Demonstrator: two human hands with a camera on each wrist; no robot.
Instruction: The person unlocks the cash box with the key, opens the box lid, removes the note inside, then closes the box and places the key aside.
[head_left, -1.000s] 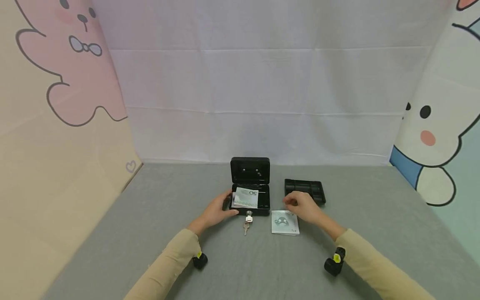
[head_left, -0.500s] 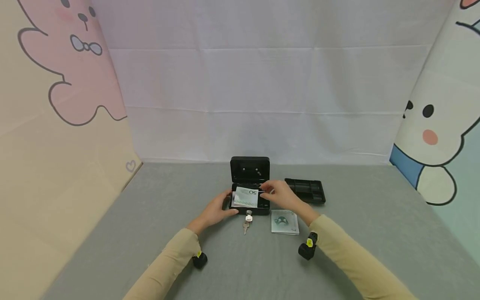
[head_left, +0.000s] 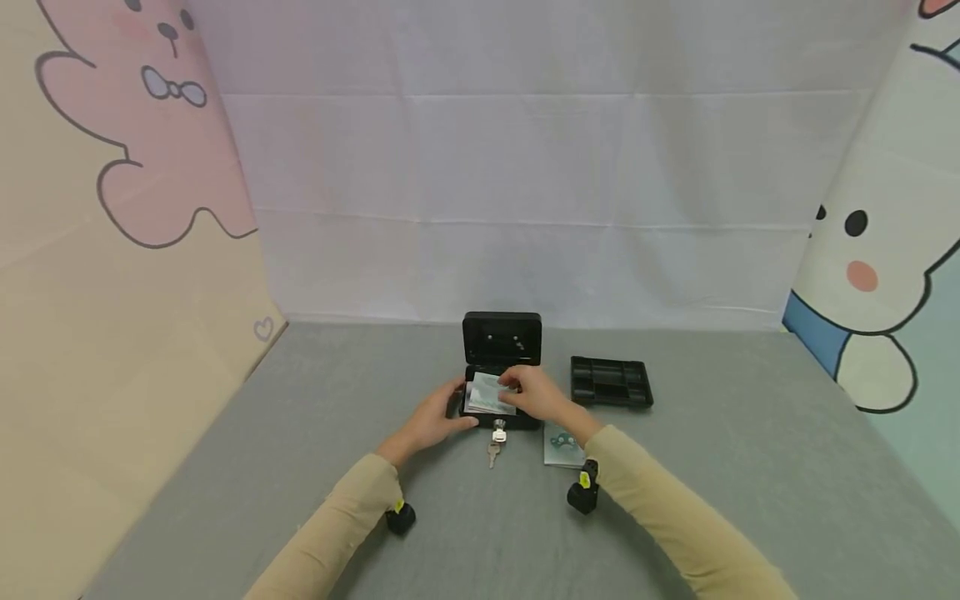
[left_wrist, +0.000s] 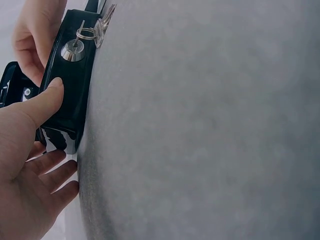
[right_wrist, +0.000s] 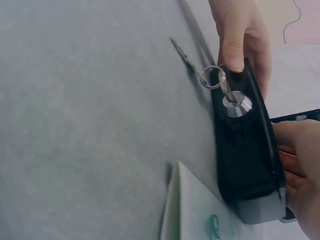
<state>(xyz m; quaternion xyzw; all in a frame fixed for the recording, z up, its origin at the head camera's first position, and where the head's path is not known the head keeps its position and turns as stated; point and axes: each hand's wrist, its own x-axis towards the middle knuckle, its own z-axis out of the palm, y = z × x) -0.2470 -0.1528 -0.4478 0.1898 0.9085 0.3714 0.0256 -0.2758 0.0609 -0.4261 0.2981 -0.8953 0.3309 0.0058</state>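
Observation:
A black cash box point(head_left: 472, 422) stands with its lid point(head_left: 502, 337) raised. My left hand point(head_left: 433, 418) holds its left front corner, the thumb on the front face and the fingers along the side. Several banknotes point(head_left: 486, 392) lie inside, on the left. My right hand point(head_left: 534, 393) reaches into the box over their right edge, thumb and forefinger apart; the wrist views hide its fingertips. From the front lock point(right_wrist: 236, 105) hangs a ring with keys point(head_left: 493, 450). A folded stack of pale printed paper point(head_left: 561, 450) lies right of the box, partly under the right forearm.
A black compartment tray point(head_left: 611, 382) lies on the grey table point(head_left: 712, 500), right of the box. White cloth point(head_left: 525, 167) hangs behind the table, with cartoon-printed panels on both sides. Each wrist wears a small black camera point(head_left: 401, 518).
My right hand has moved left from the tray, across the box's right side, to above the banknotes, now covering part of them. The left hand has stayed on the box.

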